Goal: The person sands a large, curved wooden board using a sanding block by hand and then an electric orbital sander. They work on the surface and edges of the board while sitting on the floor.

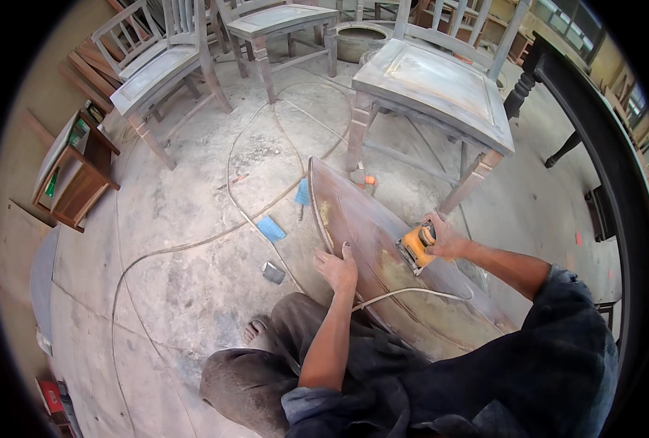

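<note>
A large curved wooden panel [372, 233] with a pointed far end lies slanted before my legs. Its brown surface is dusty, with pale and yellowish patches. My right hand [445, 237] is wrapped round a yellow palm sander [416, 247], whose base sits on the panel's right part. My left hand [337, 270] grips the panel's left edge, thumb over the face and fingers on the outer side. A pale hose or cord [412, 290] loops across the panel near my right forearm.
Dusty chairs [441, 80] stand ahead and at far left. Blue sheets [270, 228], a small dark block [273, 273] and an orange-and-grey tool [369, 180] lie on the floor among cables [186, 247]. A wooden cabinet [83, 175] is left; a black table frame [602, 139] runs along the right.
</note>
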`<state>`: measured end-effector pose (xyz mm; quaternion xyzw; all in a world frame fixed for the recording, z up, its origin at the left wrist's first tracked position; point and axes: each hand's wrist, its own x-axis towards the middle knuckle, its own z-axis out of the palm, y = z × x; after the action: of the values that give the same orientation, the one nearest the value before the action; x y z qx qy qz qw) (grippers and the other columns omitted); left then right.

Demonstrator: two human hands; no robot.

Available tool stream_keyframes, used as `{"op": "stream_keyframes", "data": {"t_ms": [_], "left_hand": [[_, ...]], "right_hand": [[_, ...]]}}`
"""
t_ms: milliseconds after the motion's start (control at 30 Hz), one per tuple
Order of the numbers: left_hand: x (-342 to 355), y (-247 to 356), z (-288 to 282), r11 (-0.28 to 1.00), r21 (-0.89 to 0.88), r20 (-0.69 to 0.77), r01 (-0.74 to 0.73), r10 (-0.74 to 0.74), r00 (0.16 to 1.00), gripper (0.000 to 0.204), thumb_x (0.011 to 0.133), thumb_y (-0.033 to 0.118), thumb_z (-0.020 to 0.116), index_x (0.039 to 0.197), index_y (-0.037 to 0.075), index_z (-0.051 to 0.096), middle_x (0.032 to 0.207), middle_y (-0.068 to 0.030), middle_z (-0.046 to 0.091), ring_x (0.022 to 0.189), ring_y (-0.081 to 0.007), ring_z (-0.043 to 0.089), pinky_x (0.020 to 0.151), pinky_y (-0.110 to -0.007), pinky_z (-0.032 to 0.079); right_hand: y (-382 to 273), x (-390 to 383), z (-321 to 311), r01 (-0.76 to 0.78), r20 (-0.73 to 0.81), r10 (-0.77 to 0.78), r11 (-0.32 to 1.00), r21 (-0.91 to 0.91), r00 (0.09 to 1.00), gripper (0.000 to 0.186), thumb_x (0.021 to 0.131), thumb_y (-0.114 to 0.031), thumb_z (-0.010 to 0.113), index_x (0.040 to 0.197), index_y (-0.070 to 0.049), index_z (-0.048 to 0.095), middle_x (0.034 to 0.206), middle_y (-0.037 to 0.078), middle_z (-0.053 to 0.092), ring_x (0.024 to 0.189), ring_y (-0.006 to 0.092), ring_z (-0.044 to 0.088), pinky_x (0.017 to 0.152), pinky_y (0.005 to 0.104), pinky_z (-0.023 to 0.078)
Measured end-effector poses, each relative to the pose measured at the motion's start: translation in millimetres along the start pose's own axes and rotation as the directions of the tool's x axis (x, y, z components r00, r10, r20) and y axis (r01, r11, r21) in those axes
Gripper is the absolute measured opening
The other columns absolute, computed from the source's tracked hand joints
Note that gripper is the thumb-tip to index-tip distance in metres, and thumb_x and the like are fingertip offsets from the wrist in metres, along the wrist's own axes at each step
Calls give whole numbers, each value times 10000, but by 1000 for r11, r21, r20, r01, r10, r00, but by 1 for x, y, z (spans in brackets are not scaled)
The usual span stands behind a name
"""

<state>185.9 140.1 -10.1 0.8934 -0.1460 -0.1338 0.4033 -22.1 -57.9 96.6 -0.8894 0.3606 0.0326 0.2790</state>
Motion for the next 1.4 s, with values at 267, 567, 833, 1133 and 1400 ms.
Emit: {"op": "stream_keyframes", "data": {"t_ms": [267, 567, 833, 1133, 1400], "left_hand": [[-14, 8, -5, 900, -324, 210, 291, -232, 950, 925, 862, 451, 781, 1479, -108, 378, 1406, -332, 522, 1304, -457, 525, 1098, -489, 421], [-12, -13, 8, 827, -538, 126, 161, -109, 986, 914, 817, 335, 842, 1489, -97, 398, 1436, -314, 516, 1330, -419, 521, 1122, -442, 411], [-16, -2, 3, 807, -544, 173, 230, -160, 972, 947, 818, 379, 823, 1555, -2, 365, 1374, -290, 539, 1280, -419, 538, 1100, -463, 423], [-14, -9, 2, 791, -565, 179, 237, -163, 970, 881, 828, 306, 828, 1517, -40, 403, 1424, -293, 523, 1311, -429, 519, 1114, -456, 413], [-16, 3, -4, 845, -496, 156, 198, -137, 978, 894, 832, 306, 836, 1505, -87, 397, 1451, -287, 531, 1317, -359, 557, 1103, -396, 440]], "right_hand": [[-42, 106, 3, -5, -240, -24, 993, -121, 971, 623, 727, -334, 807, 1243, -111, 539, 1212, 255, 565, 1128, 461, 593, 955, 533, 503], [-151, 248, 16, 79, -245, -121, 981, -176, 962, 636, 759, -394, 800, 1254, -93, 535, 1204, 308, 578, 1123, 477, 617, 958, 533, 520], [-191, 348, 15, 94, -260, -144, 977, -193, 955, 686, 768, -409, 786, 1308, -78, 523, 1180, 338, 628, 1133, 478, 636, 974, 517, 533], [-166, 315, 19, 76, -202, -131, 964, -256, 971, 678, 768, -424, 780, 1325, -127, 534, 1248, 271, 615, 1147, 449, 636, 972, 518, 535], [-181, 367, 9, 43, -308, -104, 979, -198, 946, 682, 779, -413, 756, 1351, -116, 534, 1231, 279, 622, 1145, 458, 636, 968, 515, 538]]}}
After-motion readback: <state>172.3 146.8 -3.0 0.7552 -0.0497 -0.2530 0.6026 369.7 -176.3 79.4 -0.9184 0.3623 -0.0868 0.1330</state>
